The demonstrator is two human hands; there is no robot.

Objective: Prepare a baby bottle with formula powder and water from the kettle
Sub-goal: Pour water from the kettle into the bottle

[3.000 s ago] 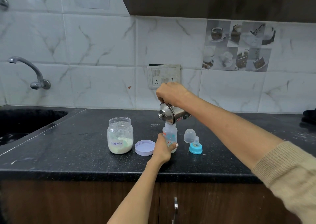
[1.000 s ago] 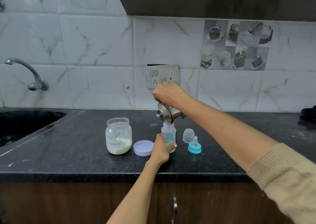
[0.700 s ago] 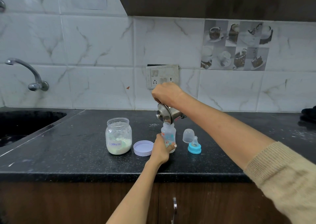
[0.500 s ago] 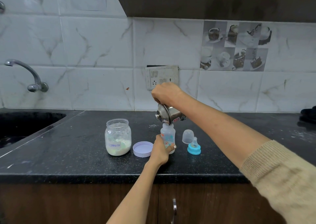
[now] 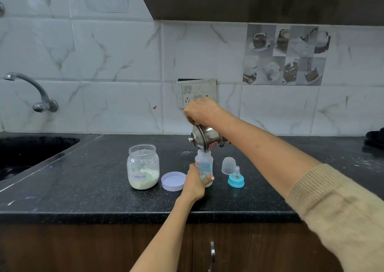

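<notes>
A clear baby bottle (image 5: 204,162) with coloured prints stands upright on the black counter (image 5: 93,180). My left hand (image 5: 195,183) grips its lower part. My right hand (image 5: 200,111) holds a steel kettle (image 5: 205,139) by the top, tipped steeply leftward with its rim over the bottle's mouth. An open glass jar (image 5: 143,166) labelled "Formula", partly filled with pale powder, stands left of the bottle. Its lilac lid (image 5: 173,181) lies between jar and bottle. The blue teat ring (image 5: 235,180) and clear cap (image 5: 228,165) rest to the right.
A dark sink (image 5: 25,157) with a wall tap (image 5: 31,91) lies at the left. A socket plate (image 5: 196,93) is on the tiled wall behind my right hand. A dark object (image 5: 375,137) sits at the far right edge. Cabinet doors with a handle (image 5: 212,253) are below the counter.
Both hands keep their grips and the kettle stays tipped over the bottle; only the camera has shifted slightly.
</notes>
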